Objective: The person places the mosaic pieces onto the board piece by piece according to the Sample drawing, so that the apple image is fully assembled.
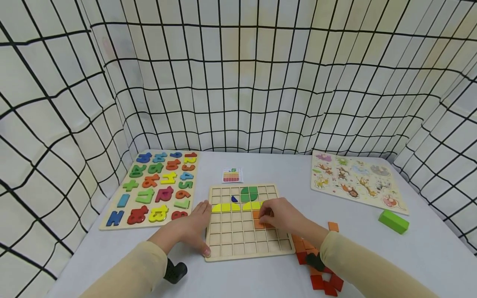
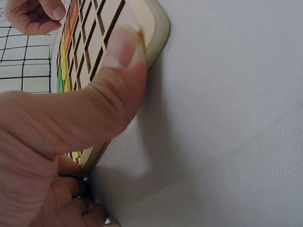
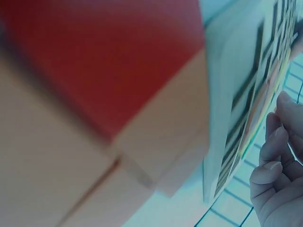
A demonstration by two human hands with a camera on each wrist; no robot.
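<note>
Right hand (image 1: 277, 214) above the right half of the grid board (image 1: 226, 239): curled fingers, tips drawn together, directly over the orange tiles (image 1: 257, 224), nearer these than the left hand (image 1: 191, 225) (whether a tile is pinched cannot be told). Left fingers spread along the left edge, thumb on the near corner. Square tiles, no long axis. Loose tiles (image 1: 317, 282) lie right of the board on the counter, partly hidden beneath the right sleeve (image 1: 357, 258); pattern card (image 1: 232, 175) beyond.

Left hand (image 1: 191, 227) touching grid board (image 1: 226, 239), right hand (image 1: 281, 213) at orange tiles (image 1: 257, 224), picture card (image 1: 232, 175) beyond
</note>
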